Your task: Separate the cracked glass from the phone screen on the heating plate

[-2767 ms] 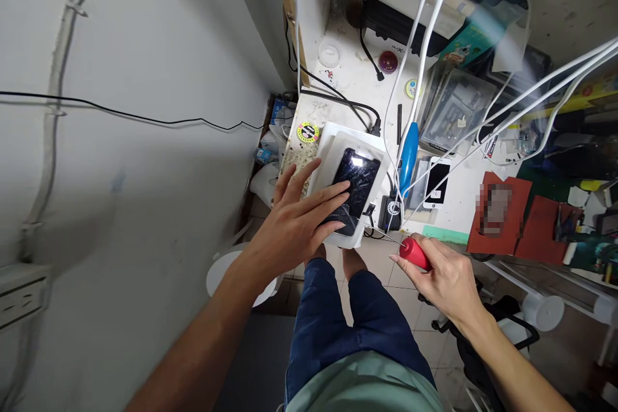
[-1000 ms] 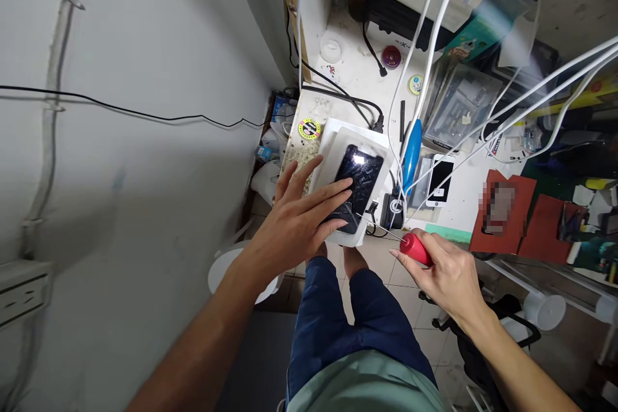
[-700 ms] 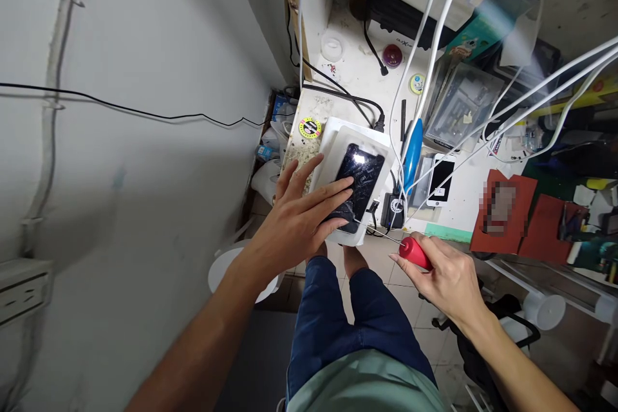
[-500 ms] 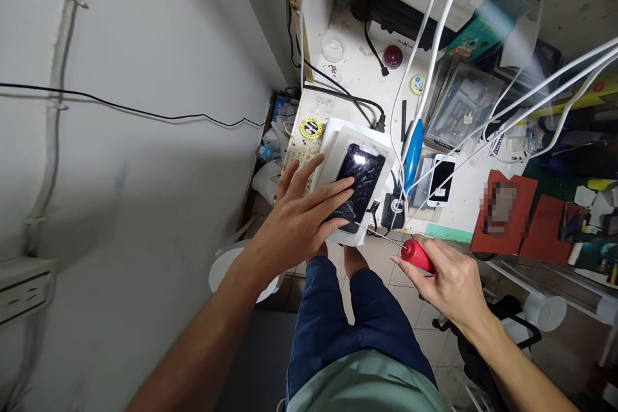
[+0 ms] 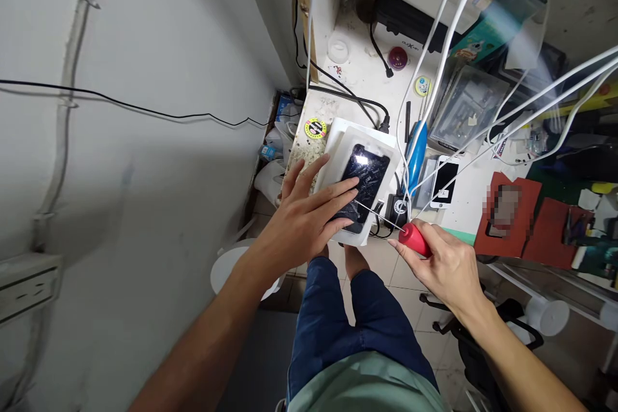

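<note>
A dark phone screen (image 5: 371, 174) with a glare spot and smeared marks lies on a white flat pad (image 5: 339, 148) near the bench edge. Fingers spread, my left hand (image 5: 309, 212) rests over the pad with its fingertips on the screen's left side. My right hand (image 5: 444, 261) is closed round the red handle of a tool with a thin metal shaft (image 5: 414, 240). That shaft points up and left, its tip over the lower part of the screen, close to my left fingers. Whether the tip touches the glass I cannot tell.
Beside the pad are a black plug adapter (image 5: 398, 209), a blue-handled tool (image 5: 418, 151) and a white phone (image 5: 444, 181). White cables (image 5: 441, 51) hang across the bench. A red mat (image 5: 506, 212) lies right. A round tin (image 5: 315, 129) sits left of the pad.
My right hand has moved slightly up and left with the red-handled tool, its tip shifting from the screen's lower edge further over the screen. My left hand stays on the screen.
</note>
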A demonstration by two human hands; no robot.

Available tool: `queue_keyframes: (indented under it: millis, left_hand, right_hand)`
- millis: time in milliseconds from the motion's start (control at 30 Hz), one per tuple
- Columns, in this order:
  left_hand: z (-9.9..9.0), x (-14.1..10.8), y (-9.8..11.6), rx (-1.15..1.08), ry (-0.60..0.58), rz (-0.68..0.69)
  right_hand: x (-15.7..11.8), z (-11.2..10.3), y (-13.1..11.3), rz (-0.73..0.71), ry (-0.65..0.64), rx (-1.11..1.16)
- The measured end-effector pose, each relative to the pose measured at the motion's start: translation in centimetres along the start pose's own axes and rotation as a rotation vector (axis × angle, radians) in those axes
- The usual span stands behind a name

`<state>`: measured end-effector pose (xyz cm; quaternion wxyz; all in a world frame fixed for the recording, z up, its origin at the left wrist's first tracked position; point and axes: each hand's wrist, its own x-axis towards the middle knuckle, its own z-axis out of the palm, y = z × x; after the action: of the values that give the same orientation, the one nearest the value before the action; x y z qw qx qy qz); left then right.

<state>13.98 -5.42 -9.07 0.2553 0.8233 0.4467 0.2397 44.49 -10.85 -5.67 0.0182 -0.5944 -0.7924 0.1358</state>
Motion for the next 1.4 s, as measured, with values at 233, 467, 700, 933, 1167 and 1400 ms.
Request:
queue_keyframes:
  millis: [233,467,700,933,1167,1400]
  left_hand:
    - [-0.1,0.0,0.0,-0.002,-0.010,0.002]
    - [0.0,0.0,-0.1,-0.006,-0.011,-0.002]
    - [0.1,0.0,-0.2,0.015,0.007,0.019]
    - [0.2,0.0,-0.2,0.021,-0.007,0.012]
    - [0.1,0.1,-0.2,0.009,-0.011,0.003]
    - [0.1,0.1,-0.2,0.018,-0.010,0.013]
  right_hand:
    - [-0.3,-0.2,-0.1,-0.047,0.012,0.001]
    - [-0.9,-0.5,0.0,-0.055,-0.010,0.007]
    - [-1.1,-0.7,0.1,-0.044,-0.005,-0.006]
    - [-1.9,-0.8,0.2,-0.060,-0.040,0.001]
    - [-1.9,-1.3,0.3,-0.050,-0.024,0.015]
    - [-0.7,-1.2,-0.3,0.005,0.010,-0.025]
